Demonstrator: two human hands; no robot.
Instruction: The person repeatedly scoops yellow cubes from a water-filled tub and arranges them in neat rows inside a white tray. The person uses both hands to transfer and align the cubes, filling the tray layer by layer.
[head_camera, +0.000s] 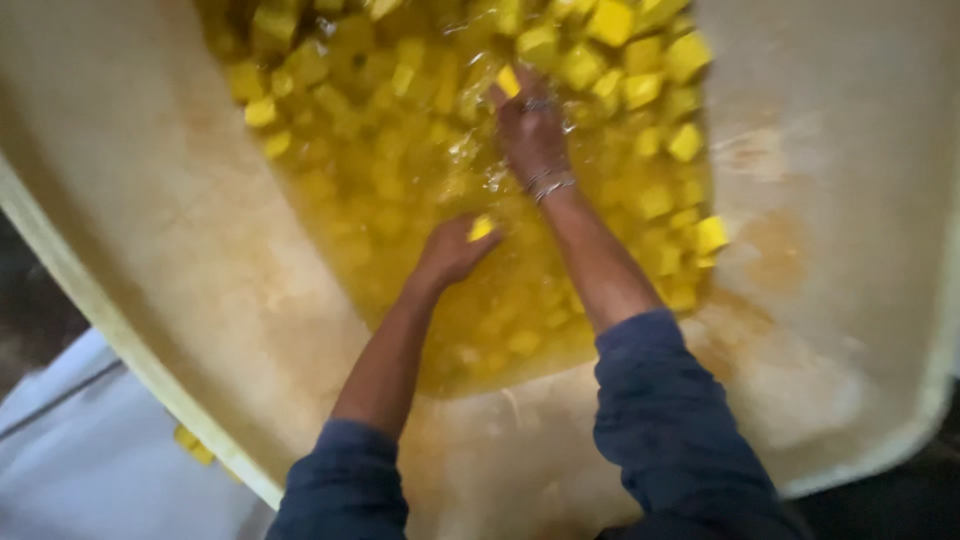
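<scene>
Large cream-coloured tub (190, 250), tilted, walls stained orange-brown. Contents: yellowish water (500, 300) pooled at the low side, filled with many yellow cubes (640, 90), some floating, some submerged. Left hand (452, 252): dipped at the water's surface, fingers curled about one yellow cube (482, 228). Right hand (532, 130): bangled wrist, reaching deeper among the cubes, fingertips pinching another small cube (508, 80). Dark blue sleeves (670, 420) pushed up both forearms.
</scene>
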